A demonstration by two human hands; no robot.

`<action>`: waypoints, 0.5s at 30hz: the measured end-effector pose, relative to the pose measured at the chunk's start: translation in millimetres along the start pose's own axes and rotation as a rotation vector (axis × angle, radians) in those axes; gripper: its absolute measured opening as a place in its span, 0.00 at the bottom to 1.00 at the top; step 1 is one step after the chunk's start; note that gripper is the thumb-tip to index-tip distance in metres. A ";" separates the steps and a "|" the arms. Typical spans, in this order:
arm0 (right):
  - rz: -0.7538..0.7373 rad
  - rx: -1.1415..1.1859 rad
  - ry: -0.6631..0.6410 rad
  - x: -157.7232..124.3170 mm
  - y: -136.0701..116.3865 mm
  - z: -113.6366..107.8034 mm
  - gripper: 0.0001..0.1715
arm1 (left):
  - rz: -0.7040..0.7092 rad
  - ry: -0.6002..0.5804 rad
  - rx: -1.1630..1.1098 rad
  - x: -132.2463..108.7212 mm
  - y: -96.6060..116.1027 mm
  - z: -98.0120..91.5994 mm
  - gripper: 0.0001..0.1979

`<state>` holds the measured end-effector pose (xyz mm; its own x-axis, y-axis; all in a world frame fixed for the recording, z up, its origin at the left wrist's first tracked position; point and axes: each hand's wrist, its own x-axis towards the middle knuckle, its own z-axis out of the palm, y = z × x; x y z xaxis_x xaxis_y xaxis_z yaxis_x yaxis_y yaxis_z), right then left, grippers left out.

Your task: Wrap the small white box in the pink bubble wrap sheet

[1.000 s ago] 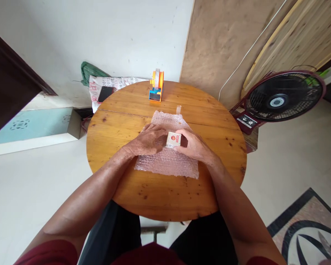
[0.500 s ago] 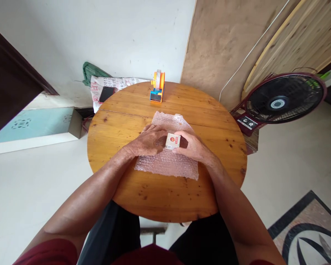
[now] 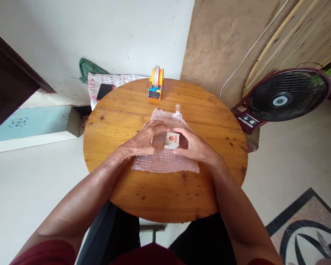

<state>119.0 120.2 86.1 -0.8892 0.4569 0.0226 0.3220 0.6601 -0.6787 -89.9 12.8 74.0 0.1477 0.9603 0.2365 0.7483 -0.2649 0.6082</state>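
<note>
A small white cardboard box (image 3: 172, 139) with a red round print and a red label sits on a sheet of bubble wrap (image 3: 168, 163). My right hand (image 3: 194, 145) grips the box from the right, thumb on the near side and fingers on the far side. From the left, my left hand (image 3: 145, 140) curves round the box's other end, with thumb and fingertips at its corners. A strip of clear tape (image 3: 177, 109) sticks up from the wrap's far edge. Parts of the wrap are hidden under both hands.
The round wooden table (image 3: 160, 195) carries an orange and blue tape dispenser (image 3: 156, 84) at its far edge. A dark phone (image 3: 105, 91) lies on a printed white sack (image 3: 121, 79) at the far left. A fan (image 3: 281, 99) stands to the right.
My left hand has gone from lying flatter beside the box to curving round its left end. The tape strip at the wrap's far edge now stands up visibly. The view has shifted slightly.
</note>
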 end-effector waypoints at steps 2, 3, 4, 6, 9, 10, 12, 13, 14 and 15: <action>-0.021 0.028 0.020 -2.4 -0.7 -3.6 0.33 | 0.041 0.046 -0.047 0.7 1.2 0.9 0.23; -0.026 0.050 0.038 -3.8 -1.8 -5.6 0.30 | 0.060 0.065 -0.061 1.2 1.8 1.7 0.22; -0.027 0.074 0.058 -5.2 -3.8 -7.8 0.26 | 0.075 0.080 -0.070 1.8 2.4 2.5 0.20; -0.027 0.109 0.094 -7.8 -9.9 -12.1 0.19 | 0.092 0.092 -0.077 2.9 3.5 3.8 0.17; -0.060 0.091 0.071 -10.3 -20.9 -16.6 0.12 | 0.097 0.100 -0.077 3.9 4.5 4.6 0.14; -0.075 0.072 0.033 -10.9 -23.7 -17.5 0.12 | 0.098 0.100 -0.073 4.0 4.5 4.6 0.14; -0.091 0.037 -0.052 -12.8 -26.6 -18.9 0.15 | 0.100 0.100 -0.067 4.0 4.2 4.5 0.14; -0.087 0.020 -0.081 -14.5 -27.0 -19.5 0.17 | 0.100 0.098 -0.065 3.9 4.0 4.4 0.14; -0.075 0.003 -0.097 -16.9 -27.0 -20.1 0.19 | 0.100 0.097 -0.066 3.8 3.8 4.3 0.14; -0.056 -0.014 -0.101 -20.2 -27.2 -20.6 0.22 | 0.100 0.098 -0.069 3.7 3.9 4.1 0.15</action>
<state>134.9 105.3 119.3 -0.9338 0.3575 -0.0146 0.2752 0.6915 -0.6679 -83.7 15.7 74.1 0.1528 0.9168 0.3690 0.6865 -0.3670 0.6277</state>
